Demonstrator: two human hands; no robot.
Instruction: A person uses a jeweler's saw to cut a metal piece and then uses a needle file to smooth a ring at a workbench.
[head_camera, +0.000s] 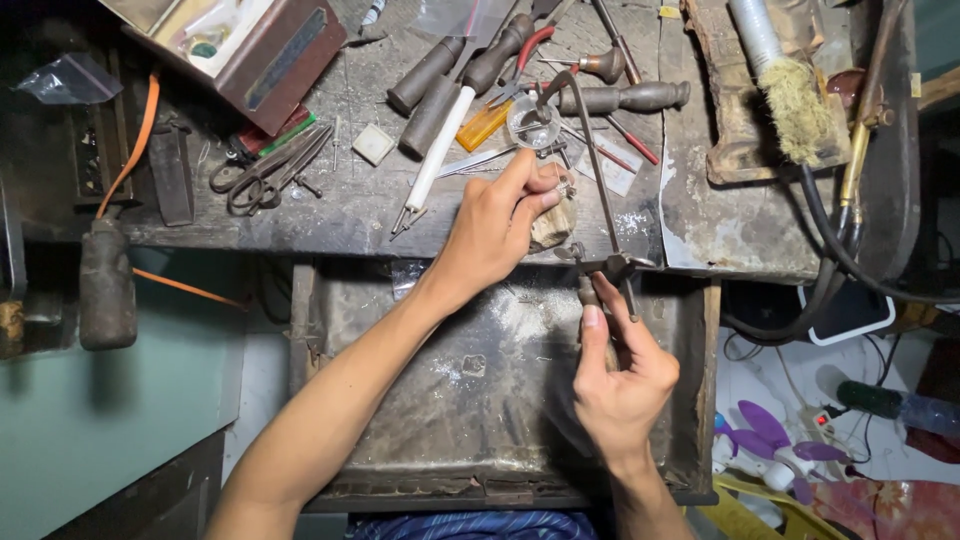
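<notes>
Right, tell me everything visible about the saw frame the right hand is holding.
The saw frame is a slim, dark metal jeweller's frame, standing nearly upright over the bench edge. Its long back runs from a curved top near the small glass dish down to a clamp with a thumbscrew, then a dark wooden handle. The right hand grips that handle from below, thumb along it. The left hand pinches a small piece against the wooden bench peg beside it. The blade is too thin to see.

An open brown box (262, 52) with pale contents stands far up-left of the left hand (497, 222). A clear plastic bag (68, 78) lies further left. A small white paper label (612, 172) lies just right of that hand.
</notes>
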